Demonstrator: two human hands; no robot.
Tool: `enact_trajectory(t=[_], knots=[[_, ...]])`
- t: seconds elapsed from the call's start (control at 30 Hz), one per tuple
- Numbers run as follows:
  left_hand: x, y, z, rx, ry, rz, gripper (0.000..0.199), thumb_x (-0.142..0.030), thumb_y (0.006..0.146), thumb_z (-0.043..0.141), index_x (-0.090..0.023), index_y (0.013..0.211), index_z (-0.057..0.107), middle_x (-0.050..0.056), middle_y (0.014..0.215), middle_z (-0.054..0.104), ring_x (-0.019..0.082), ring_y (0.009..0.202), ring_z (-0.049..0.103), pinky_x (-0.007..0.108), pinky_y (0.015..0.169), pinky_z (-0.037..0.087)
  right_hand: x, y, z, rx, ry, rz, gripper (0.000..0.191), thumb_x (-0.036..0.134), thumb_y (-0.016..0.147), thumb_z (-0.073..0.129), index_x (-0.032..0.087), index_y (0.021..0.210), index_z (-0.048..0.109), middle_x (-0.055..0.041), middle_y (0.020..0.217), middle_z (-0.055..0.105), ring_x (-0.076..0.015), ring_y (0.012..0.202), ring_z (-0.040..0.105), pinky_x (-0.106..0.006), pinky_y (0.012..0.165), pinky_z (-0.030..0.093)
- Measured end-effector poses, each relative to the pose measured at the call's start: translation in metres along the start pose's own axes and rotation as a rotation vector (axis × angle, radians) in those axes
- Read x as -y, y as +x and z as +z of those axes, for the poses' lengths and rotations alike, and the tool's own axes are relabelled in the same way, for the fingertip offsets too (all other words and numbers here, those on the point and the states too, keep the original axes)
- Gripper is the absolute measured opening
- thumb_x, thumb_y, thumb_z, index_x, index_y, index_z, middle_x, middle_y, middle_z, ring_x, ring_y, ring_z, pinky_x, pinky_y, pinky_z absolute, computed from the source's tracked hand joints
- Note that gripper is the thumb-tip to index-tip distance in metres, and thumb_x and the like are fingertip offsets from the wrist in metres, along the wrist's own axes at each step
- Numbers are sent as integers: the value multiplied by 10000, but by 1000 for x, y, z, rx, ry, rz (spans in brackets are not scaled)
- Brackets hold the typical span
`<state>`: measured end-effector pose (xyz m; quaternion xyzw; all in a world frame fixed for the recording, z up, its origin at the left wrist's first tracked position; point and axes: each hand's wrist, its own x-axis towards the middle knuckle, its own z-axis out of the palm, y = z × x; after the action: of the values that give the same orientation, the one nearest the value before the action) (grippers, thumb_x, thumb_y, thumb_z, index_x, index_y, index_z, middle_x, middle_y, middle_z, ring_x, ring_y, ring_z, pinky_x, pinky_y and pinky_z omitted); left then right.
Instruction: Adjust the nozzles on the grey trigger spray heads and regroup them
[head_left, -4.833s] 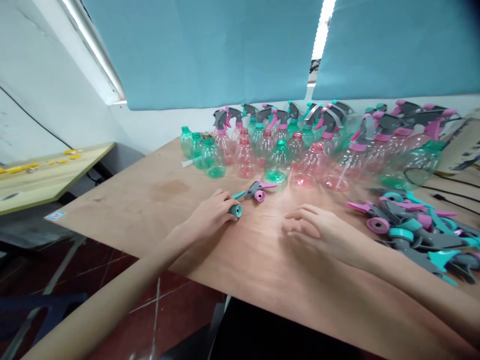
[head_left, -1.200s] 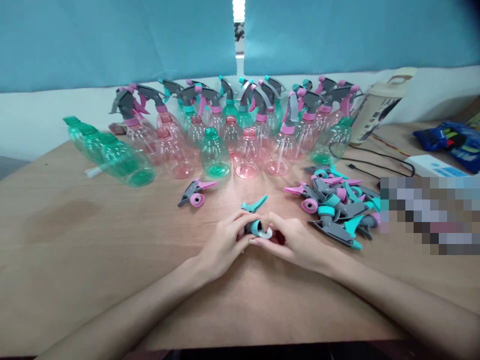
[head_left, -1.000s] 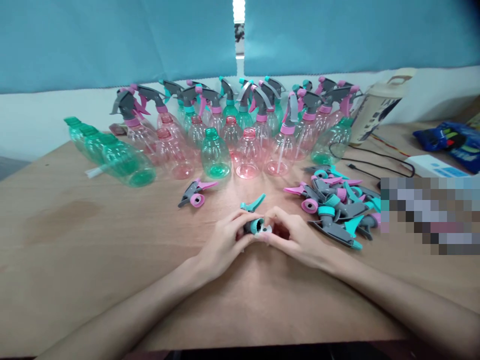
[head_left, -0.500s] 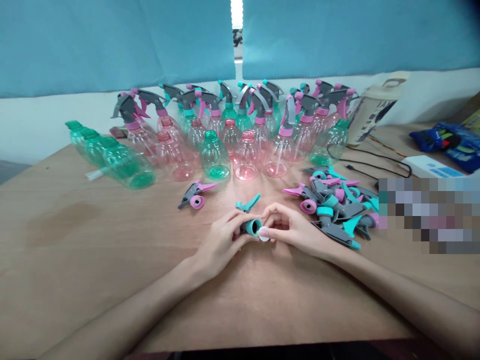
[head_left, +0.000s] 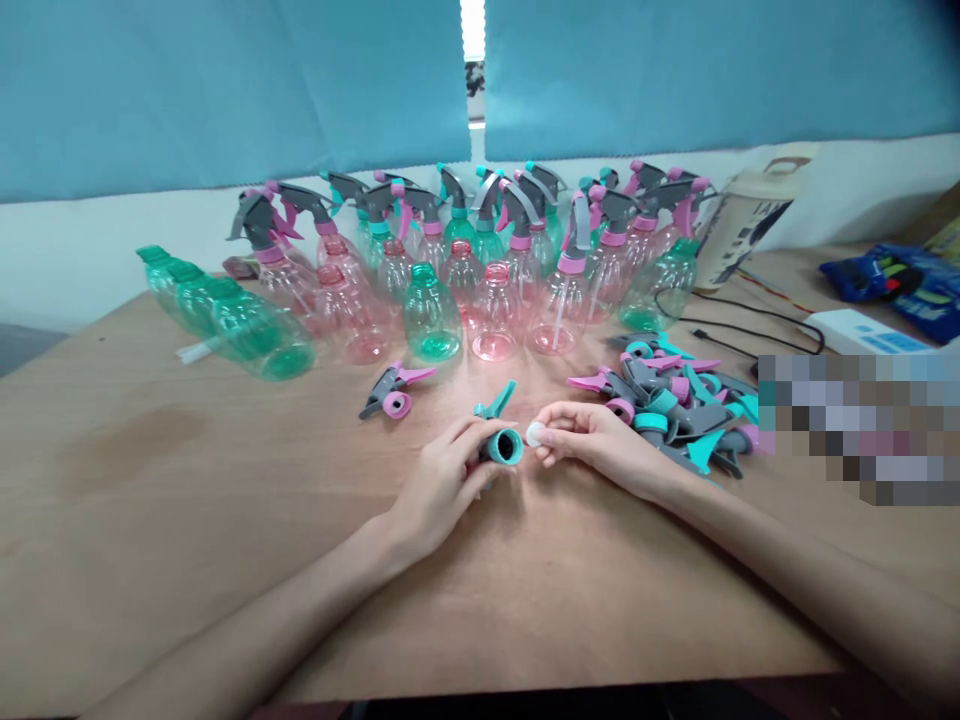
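Teal spray head (head_left: 504,447): one, in your left hand, its round collar facing you and its teal trigger pointing up past your fingers.
Left hand (head_left: 442,480): your thumb and fingers are closed around the teal spray head, just above the table (head_left: 450,620).
White disc (head_left: 535,433): one, at the fingertips of your right hand, near the collar but apart from it.
Right hand (head_left: 592,440): your thumb and finger are pinched together on the white disc.
Pink spray head (head_left: 395,390): one, lying on the table beyond your left hand.
Pile of spray heads (head_left: 667,410): pink and teal, just beyond your right hand; they overlap too much for you to count.
Open green bottles (head_left: 433,325): five, with three bunched at the left, one in the middle and one at the right.
Open pink bottles (head_left: 495,320): five, standing in the middle group.
Bottles with spray heads on (head_left: 566,300): more than ten, mostly behind the open ones; overlap hides the exact number.
Tumbler (head_left: 754,220): one, behind the black cable (head_left: 735,310) at the right.
White box (head_left: 862,330): one, near the blue packet (head_left: 900,280), also one.
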<state>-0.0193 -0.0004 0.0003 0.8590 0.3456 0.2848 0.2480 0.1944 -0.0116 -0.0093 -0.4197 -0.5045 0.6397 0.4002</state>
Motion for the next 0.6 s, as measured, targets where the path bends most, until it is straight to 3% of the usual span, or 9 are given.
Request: enact_trajectory(t=[0.17, 0.3, 0.4, 0.6], knots=[[0, 0, -1, -7, -11, 10, 309, -113, 844, 597, -234, 1126, 561, 2, 972, 577, 113, 733, 544, 253, 722, 488, 3, -2, -2, 22, -60, -18, 243, 341, 760, 694, 169, 928, 665, 4, 756, 640, -106, 675, 592, -265, 695, 495], [2, -1, -1, -5, -7, 9, 285, -118, 861, 566, -230, 1123, 554, 10, 995, 573, 110, 726, 547, 247, 694, 495, 11, -6, 1, 94, -124, -60, 194, 359, 812, 637, 172, 861, 662, 0, 819, 618, -101, 697, 566, -246, 687, 476], [4, -1, 0, 5, 10, -6, 305, -119, 859, 566, -233, 1142, 547, 14, 1010, 570, 105, 712, 548, 239, 679, 496, 11, -7, 4, 123, -120, -57, 200, 359, 843, 601, 165, 802, 624, 8, 768, 590, -88, 665, 539, -224, 656, 457], [2, -1, -1, 20, -9, -32, 290, -124, 864, 561, -228, 1134, 557, 13, 992, 567, 92, 670, 540, 216, 641, 483, 1, -6, 5, 46, -81, -48, 226, 388, 856, 585, 166, 813, 576, 43, 600, 542, -68, 522, 493, -205, 552, 440]])
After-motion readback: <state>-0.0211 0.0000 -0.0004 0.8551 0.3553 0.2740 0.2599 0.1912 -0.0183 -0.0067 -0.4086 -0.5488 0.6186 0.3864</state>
